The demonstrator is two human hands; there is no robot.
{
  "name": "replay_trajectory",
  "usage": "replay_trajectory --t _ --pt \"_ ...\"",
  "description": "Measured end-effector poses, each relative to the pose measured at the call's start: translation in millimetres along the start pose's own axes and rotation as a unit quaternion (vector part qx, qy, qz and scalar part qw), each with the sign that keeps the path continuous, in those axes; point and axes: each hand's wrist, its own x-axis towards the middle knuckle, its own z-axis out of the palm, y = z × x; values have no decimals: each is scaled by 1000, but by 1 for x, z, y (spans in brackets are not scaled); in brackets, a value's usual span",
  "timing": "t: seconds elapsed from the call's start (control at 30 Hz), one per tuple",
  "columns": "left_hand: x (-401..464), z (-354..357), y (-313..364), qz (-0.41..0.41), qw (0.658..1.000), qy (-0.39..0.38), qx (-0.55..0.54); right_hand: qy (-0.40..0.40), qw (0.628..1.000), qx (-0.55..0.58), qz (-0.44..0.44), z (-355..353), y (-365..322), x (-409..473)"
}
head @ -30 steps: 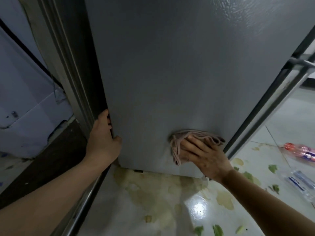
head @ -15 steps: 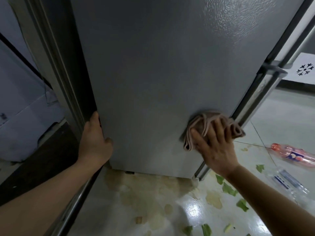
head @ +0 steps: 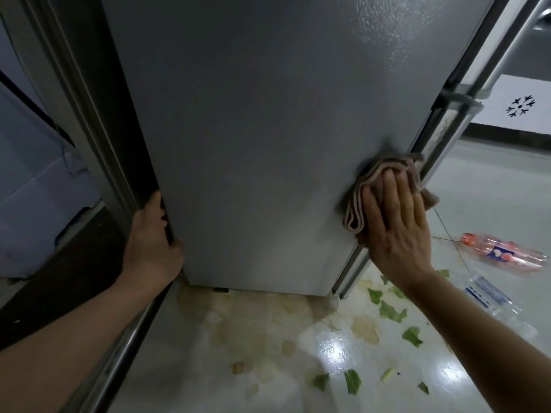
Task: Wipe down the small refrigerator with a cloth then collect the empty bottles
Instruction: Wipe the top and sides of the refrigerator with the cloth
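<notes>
Right hand point(head: 396, 225) flat, pressed cloth point(head: 375, 186), had reached refrigerator point(head: 268, 144) side's right edge | left hand point(head: 152, 242) gripped rear edge | bottles point(head: 504, 254) uncollected

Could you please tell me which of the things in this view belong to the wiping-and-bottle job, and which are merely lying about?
Part of the job:
- grey refrigerator, steadied by the left hand
- pink cloth, pressed flat by the right hand
- pink-labelled bottle on the floor
- clear blue-labelled bottle on the floor

Just lying about:
- green leaf scraps
- brownish floor stain
- snowflake sign
</notes>
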Motion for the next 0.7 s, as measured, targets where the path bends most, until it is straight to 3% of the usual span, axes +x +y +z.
replay_trajectory --t 0.17,0.27,0.33,0.5,0.6,0.7 --pt "-7 11 -5 -6 1000 17 -11 -125 987 2 -102 34 -19 -72" --pt "-7 15 -7 -1 1000 10 -30 -224 948 -14 -228 51 -34 -110" --pt "-8 14 -7 10 999 2 -45 -264 934 -5 -242 55 -37 -120" --pt "-12 11 -10 8 998 -21 -63 -138 967 33 -213 51 -25 -87" --pt "-11 13 -9 13 997 -13 -80 -54 988 41 -137 49 -33 -44" --pt "-12 12 -9 11 996 -19 -85 -31 990 60 -125 50 -57 -41"
